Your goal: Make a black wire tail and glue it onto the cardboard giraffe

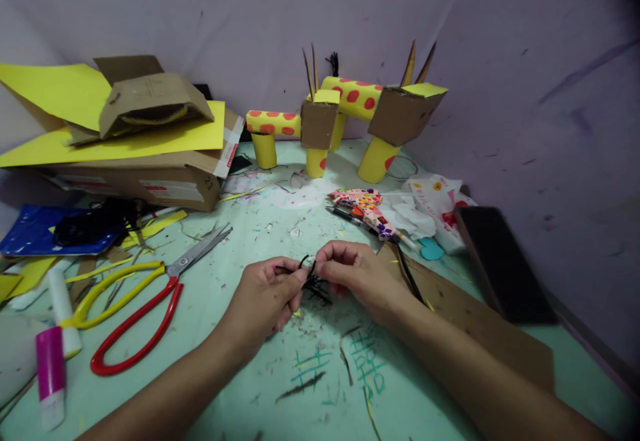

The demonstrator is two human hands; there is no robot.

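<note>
Near the middle of the table, a small bundle of black yarn (316, 286) hangs between my two hands, its loose strands spread below the fingertips. My left hand (270, 293) pinches one end of the yarn between thumb and forefinger. Close beside it, my right hand (350, 271) pinches another part, with a short black loop rising between the two. The fingers hide most of the bundle's top, so I cannot tell whether it is knotted. Left of my hands lie scissors (173, 274) with one yellow and one red handle, blades apart.
At the back stand two yellow, red-spotted paper-roll animals (273, 124) (353, 97) with cardboard heads. A floral glue gun (367, 209), a phone (503, 261) and a cardboard sheet (470, 314) lie right. A cardboard box (140, 181) and pink-capped glue tube (50, 367) are left.
</note>
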